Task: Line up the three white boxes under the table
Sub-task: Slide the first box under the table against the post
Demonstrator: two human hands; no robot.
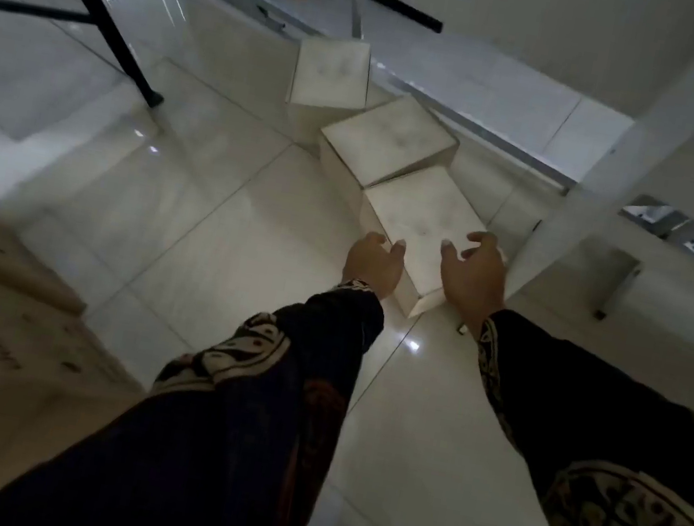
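1. Three white square-topped boxes sit on the glossy pale tiled floor [208, 247] in a rough diagonal run, each turned at a slightly different angle, so they are not in a straight line.
2. The far white box [331, 72] stands beside a pale metal floor rail [475, 128]. The middle white box [388, 138] is just in front of it and looks to touch it at a corner.
3. The near white box [421, 225] abuts the middle one along one side and lies close to a thick white bench leg [587, 203] on its right.
4. The left hand [373, 262] is at the near box's left edge, its fingers [397, 248] curled loosely, the tips at or just over the top rim; whether they press on it cannot be told.
5. The right hand [475, 276] hovers over the near box's right corner, fingers spread and bent, not closed on anything.
6. Both arms wear dark sleeves with a pale curling pattern [267, 388].
7. A black slanted metal leg [102, 11] stands on the floor at upper left, well apart from the boxes.
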